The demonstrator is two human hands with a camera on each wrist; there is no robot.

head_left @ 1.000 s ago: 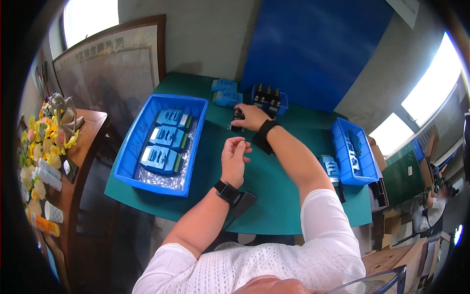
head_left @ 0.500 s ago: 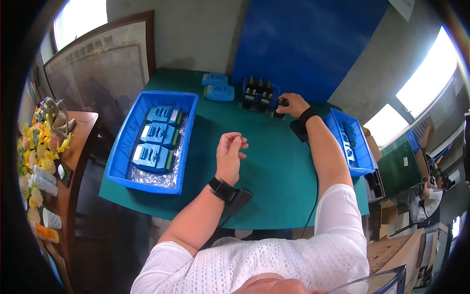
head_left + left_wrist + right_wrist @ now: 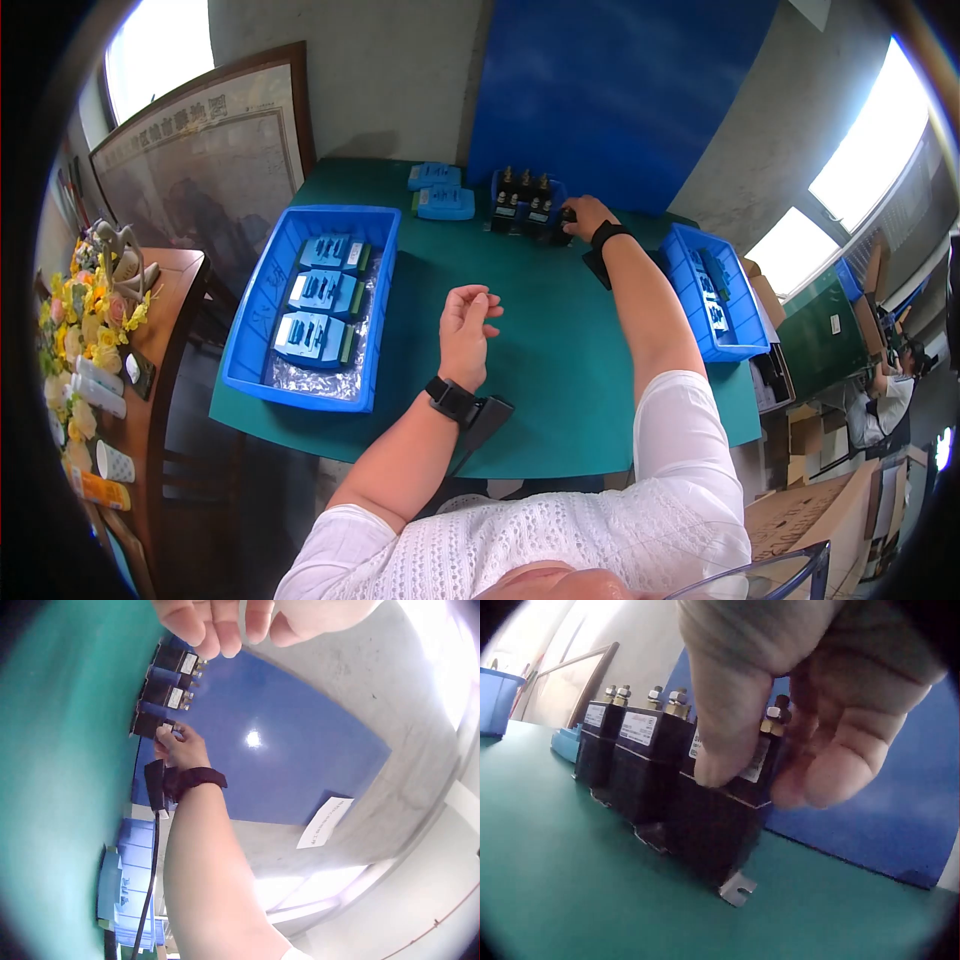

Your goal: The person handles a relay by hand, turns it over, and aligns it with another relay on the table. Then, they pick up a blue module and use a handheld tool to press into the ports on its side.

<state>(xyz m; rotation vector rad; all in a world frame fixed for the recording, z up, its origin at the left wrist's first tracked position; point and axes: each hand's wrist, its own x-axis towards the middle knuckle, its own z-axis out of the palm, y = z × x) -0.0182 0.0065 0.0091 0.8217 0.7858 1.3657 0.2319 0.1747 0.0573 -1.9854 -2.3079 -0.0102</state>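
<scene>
The right hand (image 3: 590, 217) pinches a black block (image 3: 724, 817) with brass terminals on top, thumb on its labelled face and fingers on the far side. That block stands upright on the green table at the right end of a row, beside a second black block (image 3: 649, 765) and a third (image 3: 596, 750). Behind the row in the head view is a small blue bin (image 3: 558, 187) with more black blocks (image 3: 525, 184). The left hand (image 3: 466, 335) hangs over the middle of the table, fingers loosely bent, holding nothing.
A large blue bin (image 3: 238, 345) with several light-blue modules (image 3: 312, 337) is at the left. Two light-blue modules (image 3: 445, 203) lie at the back edge. Another blue bin (image 3: 735, 338) stands at the right. A blue panel (image 3: 620, 90) leans on the wall.
The right hand has carried the black block from left of the row to its right end, then slightly inward against it. The left hand has barely moved; the head view has shifted.
</scene>
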